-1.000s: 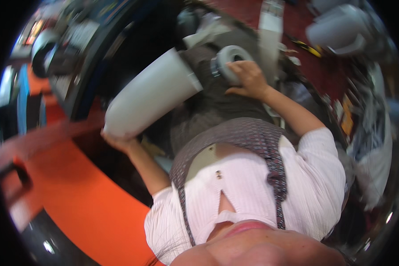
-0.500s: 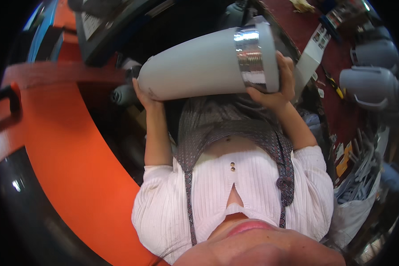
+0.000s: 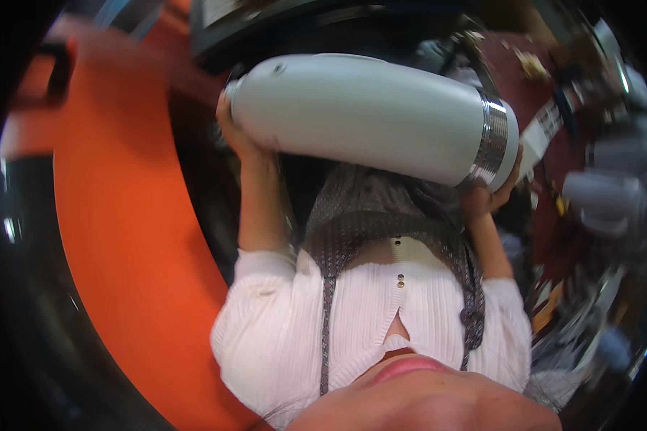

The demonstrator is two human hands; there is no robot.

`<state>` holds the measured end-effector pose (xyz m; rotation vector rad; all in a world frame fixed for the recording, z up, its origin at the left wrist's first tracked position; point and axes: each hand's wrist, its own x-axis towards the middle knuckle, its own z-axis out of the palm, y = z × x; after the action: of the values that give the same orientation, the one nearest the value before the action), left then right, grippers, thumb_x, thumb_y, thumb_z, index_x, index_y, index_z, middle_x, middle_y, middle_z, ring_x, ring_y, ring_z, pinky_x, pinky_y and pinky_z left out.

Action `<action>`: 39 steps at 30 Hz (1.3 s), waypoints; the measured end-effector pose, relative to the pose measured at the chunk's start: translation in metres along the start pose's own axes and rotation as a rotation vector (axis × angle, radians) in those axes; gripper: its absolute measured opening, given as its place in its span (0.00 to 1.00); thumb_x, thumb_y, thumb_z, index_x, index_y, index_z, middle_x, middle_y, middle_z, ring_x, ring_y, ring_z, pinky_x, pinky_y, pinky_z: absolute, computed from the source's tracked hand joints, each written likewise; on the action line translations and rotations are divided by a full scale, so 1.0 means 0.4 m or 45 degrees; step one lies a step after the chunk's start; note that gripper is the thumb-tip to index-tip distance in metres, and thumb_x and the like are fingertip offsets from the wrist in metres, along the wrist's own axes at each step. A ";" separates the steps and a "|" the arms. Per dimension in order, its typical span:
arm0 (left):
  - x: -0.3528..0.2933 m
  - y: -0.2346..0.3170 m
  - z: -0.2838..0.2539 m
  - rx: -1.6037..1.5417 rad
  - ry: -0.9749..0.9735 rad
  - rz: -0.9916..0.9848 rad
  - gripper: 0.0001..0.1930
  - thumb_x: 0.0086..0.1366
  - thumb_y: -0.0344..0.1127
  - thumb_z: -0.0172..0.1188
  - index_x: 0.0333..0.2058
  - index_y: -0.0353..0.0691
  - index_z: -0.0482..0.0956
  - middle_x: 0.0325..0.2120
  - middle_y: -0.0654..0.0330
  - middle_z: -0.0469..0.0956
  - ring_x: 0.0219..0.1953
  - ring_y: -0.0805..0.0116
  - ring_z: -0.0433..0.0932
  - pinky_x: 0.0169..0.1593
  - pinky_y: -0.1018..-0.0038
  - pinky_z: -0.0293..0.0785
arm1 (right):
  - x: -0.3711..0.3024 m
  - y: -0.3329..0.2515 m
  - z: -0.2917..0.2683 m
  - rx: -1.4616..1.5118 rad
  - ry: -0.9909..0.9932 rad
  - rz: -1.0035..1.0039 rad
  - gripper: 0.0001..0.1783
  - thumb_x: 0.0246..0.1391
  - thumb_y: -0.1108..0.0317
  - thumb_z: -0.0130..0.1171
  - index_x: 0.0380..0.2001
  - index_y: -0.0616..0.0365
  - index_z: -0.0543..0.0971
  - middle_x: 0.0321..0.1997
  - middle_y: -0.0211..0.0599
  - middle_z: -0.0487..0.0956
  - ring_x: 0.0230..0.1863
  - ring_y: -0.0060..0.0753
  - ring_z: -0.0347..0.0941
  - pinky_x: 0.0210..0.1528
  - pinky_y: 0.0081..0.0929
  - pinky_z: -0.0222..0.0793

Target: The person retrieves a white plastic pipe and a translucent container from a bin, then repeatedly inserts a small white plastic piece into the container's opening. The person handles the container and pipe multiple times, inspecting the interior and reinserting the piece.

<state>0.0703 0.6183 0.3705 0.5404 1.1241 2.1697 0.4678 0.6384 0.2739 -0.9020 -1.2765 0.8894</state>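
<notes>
A large pale grey-green vacuum flask with a shiny chrome band lies sideways across the space in front of my body, its right end tilted lower. My left hand is wrapped round its narrower left end, fingers partly hidden behind it. At the wider banded end, my right hand holds the pale rim from below and the side. Its fingers are blurred and mostly behind the flask. A small round dark spot shows on the flask's upper side near the left end.
To my left stands a big curved orange surface with a black handle. A dark red tabletop lies at the right, with grey jugs with handles and a yellow-and-black tool. A bag of grey parts sits lower right.
The flask has turned so its banded right end has swung down and right. More of its upper side shows. Both hands have kept hold of it, and the whole view has shifted.
</notes>
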 end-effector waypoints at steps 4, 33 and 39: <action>-0.065 -0.009 0.109 0.160 -0.933 0.879 0.25 0.68 0.48 0.51 0.48 0.29 0.80 0.47 0.51 0.76 0.44 0.61 0.80 0.49 0.66 0.80 | 0.027 0.086 0.026 0.268 -0.188 1.119 0.16 0.67 0.59 0.51 0.41 0.63 0.78 0.38 0.40 0.82 0.37 0.38 0.80 0.45 0.42 0.77; -0.074 -0.109 0.264 1.595 -1.258 0.825 0.26 0.54 0.57 0.73 0.26 0.35 0.81 0.42 0.57 0.76 0.45 0.60 0.76 0.47 0.64 0.75 | -0.280 -0.362 -0.936 0.478 0.561 0.472 0.05 0.57 0.71 0.52 0.27 0.54 0.71 0.26 0.26 0.65 0.24 0.18 0.60 0.28 0.13 0.62; -0.126 -0.025 0.248 1.358 -1.486 0.631 0.20 0.48 0.45 0.79 0.21 0.37 0.77 0.44 0.56 0.76 0.48 0.58 0.77 0.49 0.66 0.76 | -0.196 -0.158 -0.259 -0.266 -0.205 1.067 0.20 0.69 0.51 0.51 0.26 0.52 0.72 0.16 0.23 0.69 0.15 0.16 0.59 0.18 0.18 0.51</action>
<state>0.1699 0.6448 0.4135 2.3167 1.3485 0.9080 0.5675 0.5357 0.2940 -1.6099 -1.1319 1.5148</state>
